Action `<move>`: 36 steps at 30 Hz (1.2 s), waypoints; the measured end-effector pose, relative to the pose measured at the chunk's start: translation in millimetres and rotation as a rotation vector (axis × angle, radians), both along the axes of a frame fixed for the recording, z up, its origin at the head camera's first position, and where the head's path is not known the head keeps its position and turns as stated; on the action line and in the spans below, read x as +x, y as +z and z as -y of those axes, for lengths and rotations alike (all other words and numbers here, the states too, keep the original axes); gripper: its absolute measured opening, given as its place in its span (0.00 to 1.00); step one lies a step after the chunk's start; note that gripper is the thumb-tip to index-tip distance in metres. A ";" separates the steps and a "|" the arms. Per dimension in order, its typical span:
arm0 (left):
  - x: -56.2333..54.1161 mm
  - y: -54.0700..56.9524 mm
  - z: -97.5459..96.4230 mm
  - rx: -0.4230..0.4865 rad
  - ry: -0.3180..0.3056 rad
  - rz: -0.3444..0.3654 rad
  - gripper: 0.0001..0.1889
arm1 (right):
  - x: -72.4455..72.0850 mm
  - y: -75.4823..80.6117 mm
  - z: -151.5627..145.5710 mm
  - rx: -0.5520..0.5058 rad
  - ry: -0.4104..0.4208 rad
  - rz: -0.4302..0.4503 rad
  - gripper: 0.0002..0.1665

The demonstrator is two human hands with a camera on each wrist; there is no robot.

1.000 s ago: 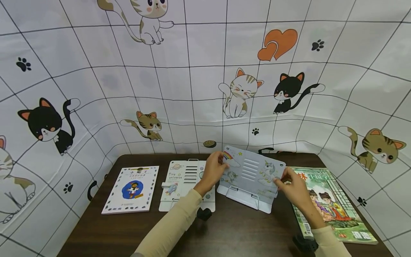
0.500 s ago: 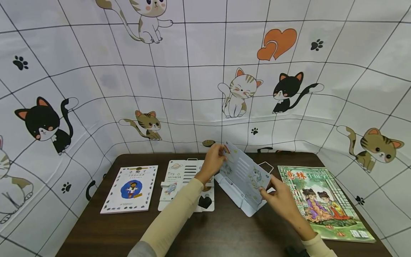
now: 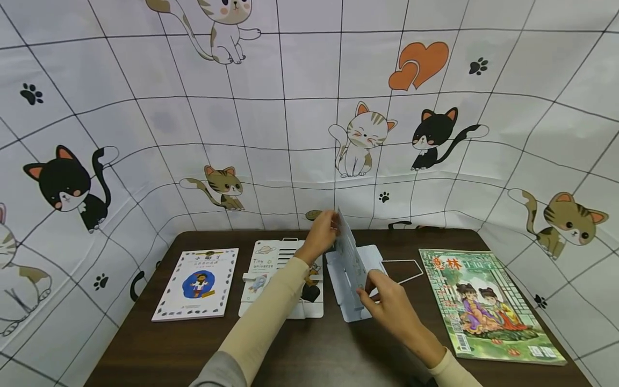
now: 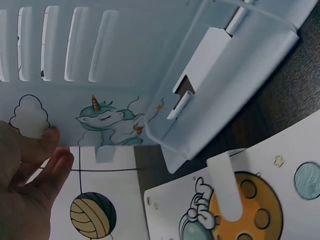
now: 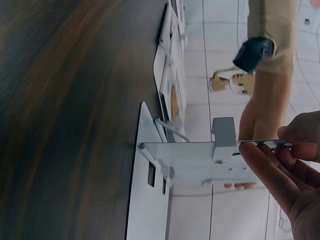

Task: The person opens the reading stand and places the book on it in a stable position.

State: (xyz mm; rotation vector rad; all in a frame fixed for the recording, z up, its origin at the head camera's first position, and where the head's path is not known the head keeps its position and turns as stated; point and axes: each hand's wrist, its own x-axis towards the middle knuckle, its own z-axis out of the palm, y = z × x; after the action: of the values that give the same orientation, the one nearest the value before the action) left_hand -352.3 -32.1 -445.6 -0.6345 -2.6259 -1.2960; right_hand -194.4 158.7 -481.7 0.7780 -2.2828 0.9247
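Note:
A pale book stand point(image 3: 350, 252) with unicorn drawings and slots rises steeply from its flat base point(image 3: 369, 258) on the table. My left hand point(image 3: 319, 236) pinches the far edge of its panel, beside a cloud drawing in the left wrist view, where the thumb and fingers point(image 4: 62, 167) show. At the near edge, my right hand point(image 3: 394, 306) grips the panel between thumb and fingers. In the right wrist view this hand point(image 5: 295, 170) holds the panel's edge close to a bent metal tab point(image 5: 224, 132). A wire support point(image 3: 398, 261) sticks out to the right behind the panel.
Left of it lies a second, flat book stand point(image 3: 263, 258) marked "Tiny universe", partly hidden by my left forearm. A white book point(image 3: 169, 295) is at the table's left, a green illustrated magazine point(image 3: 493, 306) at the right. A cat-print curtain point(image 3: 309, 123) hangs behind the table.
The stand has been turned so its panel is nearly edge-on, and the panel now stands steeper from the base. The right hand has moved left with it; the wire support has come into view.

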 end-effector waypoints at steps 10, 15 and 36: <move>-8.0 9.4 -5.8 -0.049 -0.046 0.055 0.21 | -7.0 -0.7 23.5 -0.037 0.091 0.029 0.20; -12.9 12.9 -9.8 -0.056 -0.083 0.094 0.23 | -11.5 -2.2 31.5 -0.071 0.092 0.064 0.19; -3.9 14.3 -1.2 0.038 -0.053 0.158 0.21 | -12.8 0.1 37.0 -0.117 0.069 0.163 0.15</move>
State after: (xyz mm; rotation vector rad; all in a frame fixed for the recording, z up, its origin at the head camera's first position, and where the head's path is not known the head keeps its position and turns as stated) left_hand -356.2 -30.9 -431.3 -0.6249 -2.7182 -1.4643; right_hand -207.2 121.7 -481.6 0.7596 -2.3279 1.1812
